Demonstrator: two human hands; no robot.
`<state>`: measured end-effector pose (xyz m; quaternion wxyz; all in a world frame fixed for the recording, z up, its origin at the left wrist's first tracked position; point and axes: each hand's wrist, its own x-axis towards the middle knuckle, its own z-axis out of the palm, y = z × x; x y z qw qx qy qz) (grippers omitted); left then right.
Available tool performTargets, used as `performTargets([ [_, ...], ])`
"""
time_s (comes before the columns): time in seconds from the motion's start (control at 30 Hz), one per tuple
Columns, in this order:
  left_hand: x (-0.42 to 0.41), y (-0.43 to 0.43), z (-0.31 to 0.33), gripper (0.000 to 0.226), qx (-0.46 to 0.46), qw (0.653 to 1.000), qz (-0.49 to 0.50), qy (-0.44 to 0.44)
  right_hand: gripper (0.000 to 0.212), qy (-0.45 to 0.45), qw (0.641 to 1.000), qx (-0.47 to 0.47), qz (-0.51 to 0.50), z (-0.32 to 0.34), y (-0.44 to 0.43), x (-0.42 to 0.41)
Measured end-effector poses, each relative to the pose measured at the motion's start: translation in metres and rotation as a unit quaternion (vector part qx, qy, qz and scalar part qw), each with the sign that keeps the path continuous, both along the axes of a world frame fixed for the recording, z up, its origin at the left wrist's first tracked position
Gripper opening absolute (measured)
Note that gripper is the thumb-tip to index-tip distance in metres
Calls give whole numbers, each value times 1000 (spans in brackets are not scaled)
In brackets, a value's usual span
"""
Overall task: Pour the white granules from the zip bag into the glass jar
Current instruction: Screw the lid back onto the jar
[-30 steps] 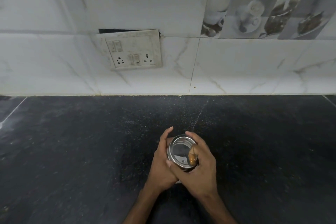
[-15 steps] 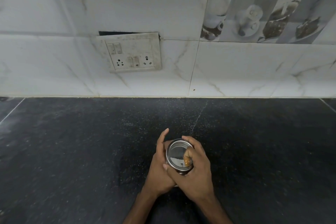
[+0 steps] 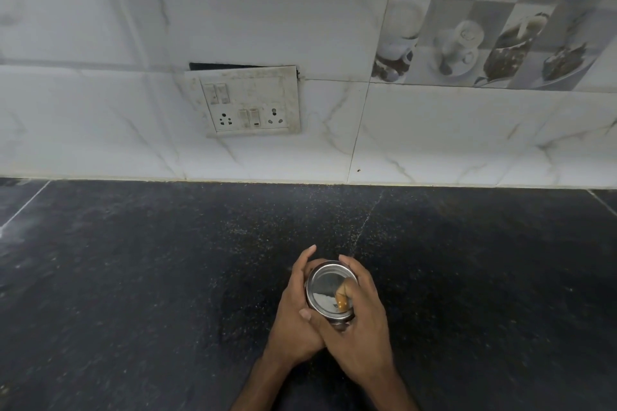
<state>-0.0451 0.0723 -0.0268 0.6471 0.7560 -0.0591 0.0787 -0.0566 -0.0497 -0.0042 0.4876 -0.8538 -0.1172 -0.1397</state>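
The glass jar (image 3: 325, 292) stands low in the middle of the view, on the black counter (image 3: 133, 277), seen from above. A shiny metal rim or lid rings its top, and some white granules show through it. My left hand (image 3: 293, 320) wraps the jar's left side. My right hand (image 3: 359, 327) covers its right side and top edge, thumb across the rim. The two hands overlap in front of the jar. No zip bag is in sight.
A white marble-tiled wall (image 3: 434, 130) rises behind the counter, with a switch and socket plate (image 3: 250, 103) on it. Picture tiles of cups (image 3: 484, 27) fill the upper right. Dark speckled stone spreads to both sides of the hands.
The jar and both hands have stayed in place; the hands shifted slightly around the jar's top, and the view moved a little, so the wall sits lower.
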Motion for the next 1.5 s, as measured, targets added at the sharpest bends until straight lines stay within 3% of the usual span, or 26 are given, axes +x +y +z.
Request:
performTargets([
  [0.13, 0, 2, 0, 105, 25, 1000, -5, 8, 36, -37, 999, -12, -24, 18, -2, 1],
  [0.27, -1, 3, 2, 116, 31, 1000, -3, -6, 43, -94, 987, -132, 15, 56, -4, 24],
  [0.4, 1, 1, 9, 123, 37, 999, -25, -15, 63, 12, 957, -265, 113, 63, 5, 41],
  [0.47, -1, 0, 9, 133, 36, 999, -30, -3, 56, 41, 959, -259, 103, 51, 9, 38],
  [0.63, -3, 2, 6, 145, 17, 999, -24, 20, 36, 21, 984, -164, -69, 39, 20, 26],
  [0.77, -3, -1, 10, 134, 61, 997, -23, -32, 64, 59, 981, -177, 50, 41, 6, 20],
  [0.87, -1, -1, 4, 138, 28, 999, -14, -7, 85, 101, 967, -171, 159, 44, -17, 18],
  [1.0, 0, -2, 0, 134, 11, 1000, -7, 1, 82, 107, 986, -105, 69, 37, -10, 1],
  [1.1, 0, -2, -4, 128, 6, 1000, -8, 4, 87, 85, 984, -155, -23, 29, 7, -12],
  [1.23, 0, 0, -3, 127, 6, 1000, -17, 16, 95, 116, 955, -271, 15, 57, 3, -10],
  [1.3, -1, 0, -2, 125, 4, 1000, -17, 19, 92, 125, 952, -274, 60, 69, -1, -3],
  [1.4, -1, 0, -5, 120, 18, 1000, -18, 19, 71, 101, 952, -262, 120, 58, 0, 3],
  [1.5, 1, -1, -7, 116, 33, 999, 0, 15, 54, 64, 952, -290, 68, 38, 8, -3],
])
